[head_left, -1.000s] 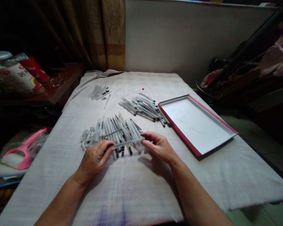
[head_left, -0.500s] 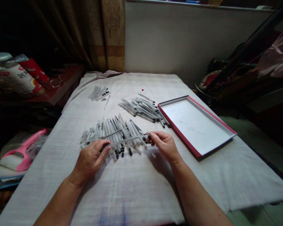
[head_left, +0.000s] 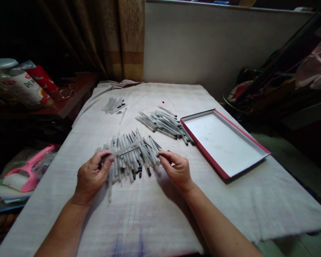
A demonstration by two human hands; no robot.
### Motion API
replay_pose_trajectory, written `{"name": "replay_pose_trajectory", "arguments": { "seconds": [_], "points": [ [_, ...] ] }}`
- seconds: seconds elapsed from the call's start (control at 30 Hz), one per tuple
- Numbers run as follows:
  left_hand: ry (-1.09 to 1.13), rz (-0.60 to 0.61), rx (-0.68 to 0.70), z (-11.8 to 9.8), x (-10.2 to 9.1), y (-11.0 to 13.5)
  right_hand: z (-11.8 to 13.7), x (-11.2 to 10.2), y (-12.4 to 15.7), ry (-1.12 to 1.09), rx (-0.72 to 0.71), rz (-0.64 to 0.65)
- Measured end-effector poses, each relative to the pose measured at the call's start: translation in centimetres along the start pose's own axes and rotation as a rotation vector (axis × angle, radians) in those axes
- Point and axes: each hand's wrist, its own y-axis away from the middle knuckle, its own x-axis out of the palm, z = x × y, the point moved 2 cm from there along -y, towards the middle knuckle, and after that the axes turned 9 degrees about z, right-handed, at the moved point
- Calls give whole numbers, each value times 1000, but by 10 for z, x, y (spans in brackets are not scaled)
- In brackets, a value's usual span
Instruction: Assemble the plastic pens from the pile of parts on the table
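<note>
My left hand is closed in a pinch around one end of a clear pen barrel, which slants up and to the right above a pile of pen parts. On the right side of that pile, my right hand pinches a small dark-tipped pen part between thumb and fingers; its exact kind is hard to make out. The pile holds clear barrels, thin dark refills and several black caps. One loose barrel sticks out toward me below my left hand.
Beyond the pile lie pens with black ends, touching a shallow red-edged box lid. Farther left is a small group of clear caps. A red bit rests at the back. Pink-handled tape dispenser sits off the table's left edge.
Earlier the barrel stretched between both hands. Now its right end is apart from my right hand and points up and away. Both hands have shifted left.
</note>
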Motion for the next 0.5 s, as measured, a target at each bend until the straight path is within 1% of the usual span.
{"name": "replay_pose_trajectory", "arguments": {
  "seconds": [0.1,0.17,0.2,0.3,0.4,0.5],
  "points": [
    [20,26,39,-5,4,1,1,4,1,154,-74,109],
    [38,56,59,-8,6,2,2,4,1,198,-67,130],
    [47,72,68,-10,7,3,2,3,0,198,-41,130],
    [85,119,117,-18,9,5,3,1,-1,66,103,155],
    [123,167,213,-27,12,6,5,2,-3,-141,236,278],
    [124,188,303,-34,14,8,8,2,-5,-269,338,370]
  ]
}}
